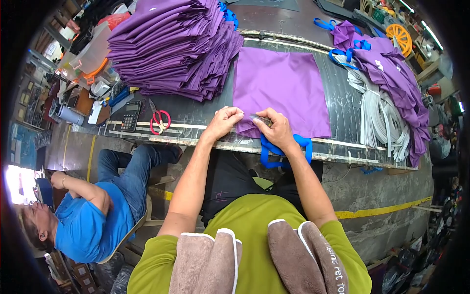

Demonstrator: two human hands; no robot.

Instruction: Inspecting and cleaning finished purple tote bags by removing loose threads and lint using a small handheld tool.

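A purple fabric bag (286,81) lies flat on the dark worktable in front of me, its blue strap (307,147) hanging over the near edge. At the bag's lower left corner, my left hand (224,122) is closed in a pinch; whatever is between thumb and finger is too small to make out. My right hand (278,130) grips small metal thread snips (259,118), their tip pointing toward the left fingertips. The right wrist passes over the blue strap. Both hands are close together, with a small gap between them.
A tall stack of purple bags (171,56) stands at the back left. Red-handled scissors (160,122) and a calculator (131,116) lie left of my hands. Rightward are a bundle of white strips (379,115) and more purple bags (396,73). A person in blue (88,220) sits at left.
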